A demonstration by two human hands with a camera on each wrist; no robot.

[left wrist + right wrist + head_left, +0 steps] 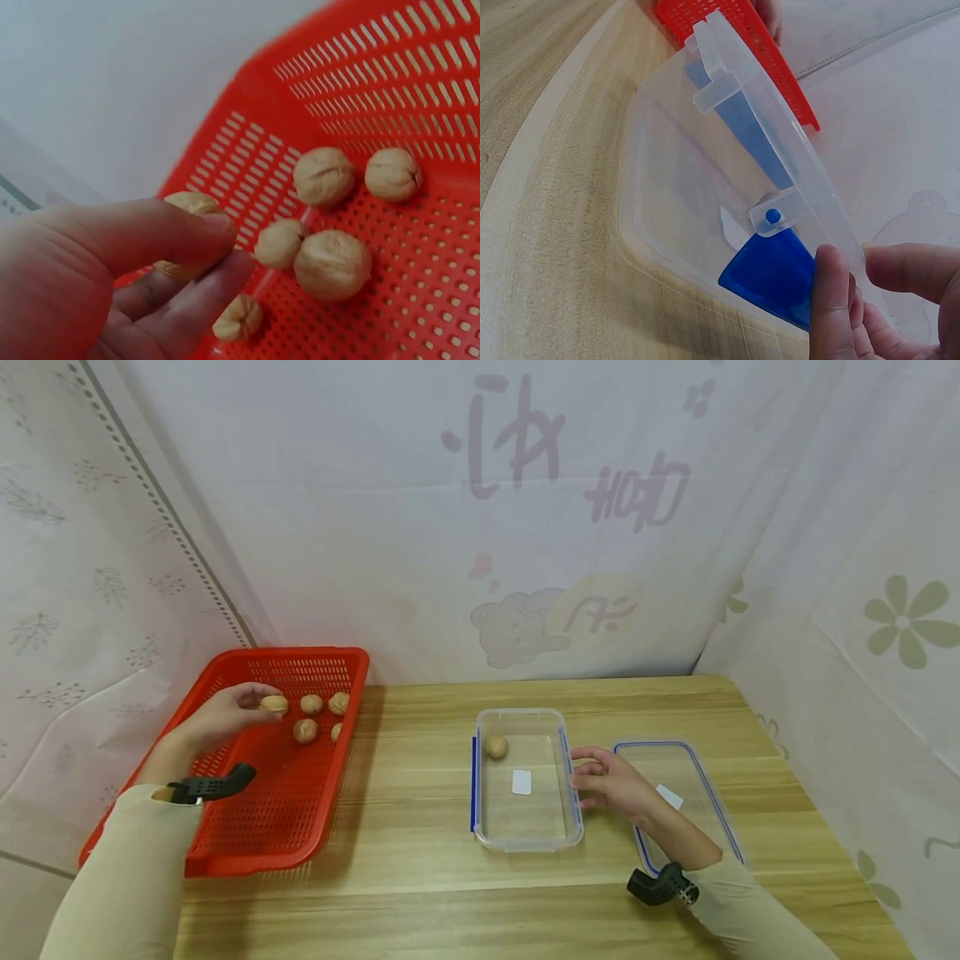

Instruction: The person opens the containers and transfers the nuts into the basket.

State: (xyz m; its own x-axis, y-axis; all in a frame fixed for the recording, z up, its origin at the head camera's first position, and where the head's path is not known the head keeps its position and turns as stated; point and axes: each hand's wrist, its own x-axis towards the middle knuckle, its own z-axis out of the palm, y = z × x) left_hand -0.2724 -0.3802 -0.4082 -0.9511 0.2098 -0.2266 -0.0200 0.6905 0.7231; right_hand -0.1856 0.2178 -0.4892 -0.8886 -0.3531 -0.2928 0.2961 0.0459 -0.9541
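My left hand (228, 717) is over the red basket (324, 827), pinching a walnut (273, 704) between thumb and fingers. The left wrist view shows this walnut (192, 205) partly covered by the thumb. Several other walnuts (332, 265) lie on the basket's floor near its walls. On the table stands a clear plastic box (491, 842) with blue side latches. One walnut (496, 746) sits inside it, near the far left corner. With the thumb and fingers on either side of the rim, my right hand (611, 783) grips the box's right wall beside a blue latch (769, 274).
A clear lid (697, 760) with a blue seal lies right of the box, partly beneath my right forearm. White labels show on the box (521, 782) and the lid. Printed curtains (420, 527) surround the wooden table (420, 893) at the back and sides.
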